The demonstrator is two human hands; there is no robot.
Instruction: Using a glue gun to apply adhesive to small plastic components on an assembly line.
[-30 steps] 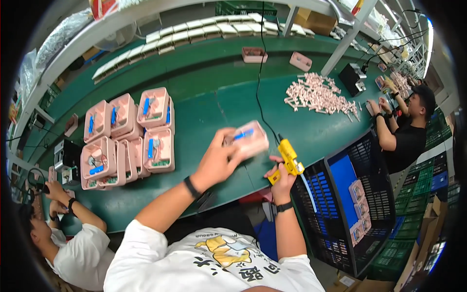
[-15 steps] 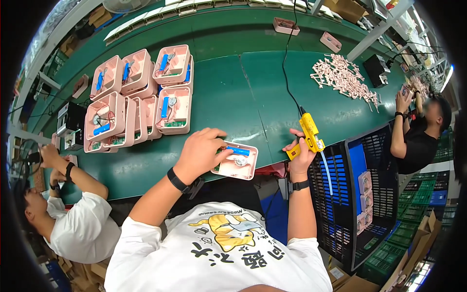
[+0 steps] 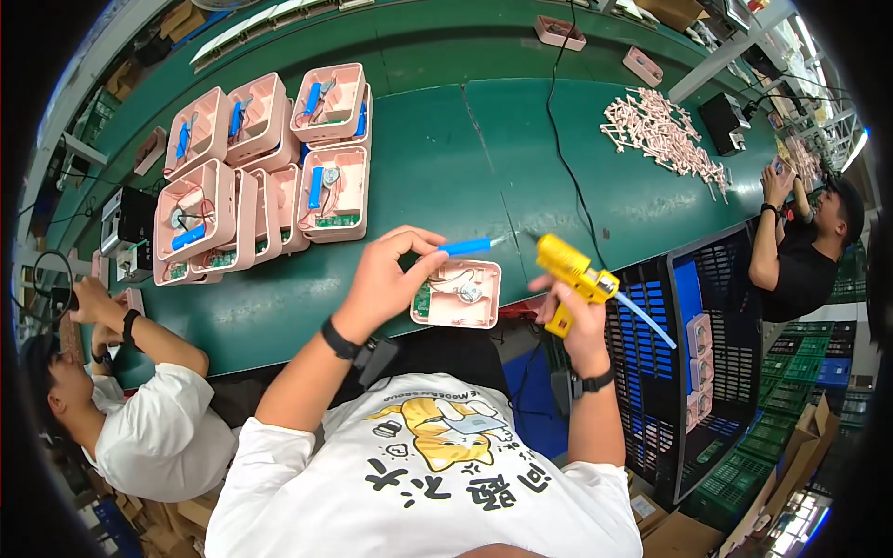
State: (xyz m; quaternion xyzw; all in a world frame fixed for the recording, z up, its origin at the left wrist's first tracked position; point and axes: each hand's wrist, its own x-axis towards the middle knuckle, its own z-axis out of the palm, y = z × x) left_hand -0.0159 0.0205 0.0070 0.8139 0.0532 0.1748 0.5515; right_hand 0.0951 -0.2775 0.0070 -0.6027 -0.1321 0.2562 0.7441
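Note:
My left hand (image 3: 391,270) pinches one end of a blue cylindrical battery (image 3: 467,247), raised just above the far edge of an open pink plastic housing (image 3: 446,309). The housing lies at the near table edge. Inside it are a round silvery part (image 3: 470,292), thin wires and a green circuit board (image 3: 422,301). My right hand (image 3: 580,321) is wrapped around a yellow hot glue gun (image 3: 575,268), to the right of the housing. Its nozzle points up and left, toward the battery but apart from it. A pale glue stick (image 3: 648,321) sticks out of its back.
Stacked pink housings (image 3: 330,209) with batteries stand at the left. A heap of small pink parts (image 3: 660,135) lies far right. The gun's black cord (image 3: 555,121) crosses the table. A black crate (image 3: 665,363) stands at my right. Co-workers (image 3: 158,418) sit on both sides.
My left hand has lifted the battery up out of the housing. The glue gun has tilted, its nozzle swinging from downward to up and left.

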